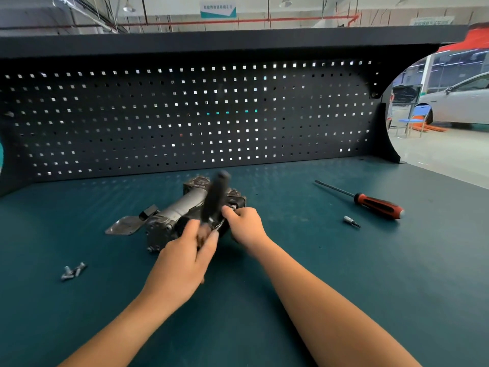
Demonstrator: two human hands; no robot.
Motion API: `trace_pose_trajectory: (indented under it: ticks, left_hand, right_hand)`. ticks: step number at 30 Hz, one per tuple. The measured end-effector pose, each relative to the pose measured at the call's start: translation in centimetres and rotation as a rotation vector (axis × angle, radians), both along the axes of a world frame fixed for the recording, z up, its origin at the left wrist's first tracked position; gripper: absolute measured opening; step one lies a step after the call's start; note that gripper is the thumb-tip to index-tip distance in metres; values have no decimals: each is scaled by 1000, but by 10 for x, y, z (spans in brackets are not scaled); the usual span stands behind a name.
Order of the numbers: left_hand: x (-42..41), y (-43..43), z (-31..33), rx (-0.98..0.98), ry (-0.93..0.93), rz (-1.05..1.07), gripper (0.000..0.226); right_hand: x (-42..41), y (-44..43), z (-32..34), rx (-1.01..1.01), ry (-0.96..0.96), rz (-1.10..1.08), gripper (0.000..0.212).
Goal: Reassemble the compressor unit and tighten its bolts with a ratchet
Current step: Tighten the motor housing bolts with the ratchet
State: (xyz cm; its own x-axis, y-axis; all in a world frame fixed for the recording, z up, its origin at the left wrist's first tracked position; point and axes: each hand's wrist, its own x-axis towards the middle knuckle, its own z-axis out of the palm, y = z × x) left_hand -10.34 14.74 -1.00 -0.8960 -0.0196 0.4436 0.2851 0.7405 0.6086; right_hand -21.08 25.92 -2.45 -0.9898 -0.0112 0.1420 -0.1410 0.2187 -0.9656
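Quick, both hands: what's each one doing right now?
Left hand: closed around the lower end of the ratchet, which is motion-blurred.
Right hand: fingers pinched at the bolt area on the compressor unit; exact grasp unclear.

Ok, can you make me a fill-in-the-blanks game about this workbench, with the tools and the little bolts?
1. The screwdriver lying on the green mat has a handle that is black and ____.
2. The loose bolts lie on the ____ side of the compressor unit.
3. The small bit lies just in front of the ____.
4. The left hand and right hand work at the compressor with a blurred black-handled ____.

Missing words: red; left; screwdriver; ratchet
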Motion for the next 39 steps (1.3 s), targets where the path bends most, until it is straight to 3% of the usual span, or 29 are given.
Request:
trace_pose_trajectory:
  ticks: [2,4,6,8,12,14,17,19,21,23,28,30,32,37,39]
  left_hand:
    - [-3,3,2,397,-116,-34,19]
    - [-4,5,3,660,-212,-54,23]
    - [-4,4,3,733,-244,-72,23]
    - [-5,1,3,677,-220,-71,19]
    - [-3,-7,5,184,-40,-32,14]
    - [0,-11,7,-194,34,25,17]
    - [2,-12,7,-738,315,-11,29]
    - [2,-14,5,-859,444,-46,34]
    - [0,-16,2,-773,391,-24,34]
    - [-1,-14,3,-533,239,38,24]
    - [-12,-8,6,526,-177,-72,13]
    - [-11,-8,9,791,-265,-94,17]
    - [-11,-7,10,859,-273,-103,19]
    - [-9,-6,11,682,-236,-110,12]
    - [-10,-8,13,643,-227,-111,12]
  right_hand:
    - [0,-1,0,-15,-8,-10,47]
    - [1,-1,0,-5,7,-12,49]
    - [3,0,1,36,34,-20,50]
    - [4,1,3,102,53,-40,52]
    - [7,0,3,218,49,-101,55]
    - [8,-2,5,219,57,-100,54]
    - [8,-3,9,216,64,-77,54]
    - [7,-3,10,165,26,-73,53]
    - [6,-4,12,161,-13,-57,48]
    - [6,-5,12,166,-46,-20,38]
    - [8,-8,10,-2,-55,-35,38]
    - [8,-9,9,-33,-47,-36,38]
    - [8,-9,8,-33,-33,-38,37]
    - [8,-3,-4,0,75,-66,46]
    - [12,1,-10,-43,135,-108,30]
